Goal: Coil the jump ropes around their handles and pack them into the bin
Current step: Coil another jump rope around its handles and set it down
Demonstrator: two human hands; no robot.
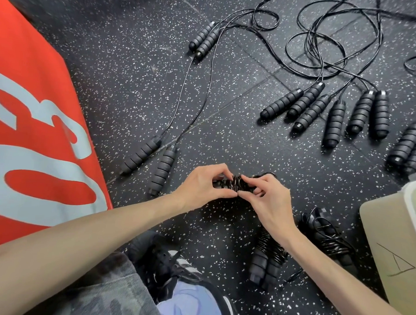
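Above the speckled black floor [139, 67], a person's left hand [201, 187] and right hand [266, 201] both pinch a half-coiled jump rope [236, 184]. Two coiled ropes [269, 260] lie beside the pale bin [397, 234]; loose ropes [322, 107] sprawl beyond.

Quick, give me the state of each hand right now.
Left hand: fingers curled round the coiled jump rope, gripping it.
Right hand: pinching the same coiled jump rope at its wrapped cord.
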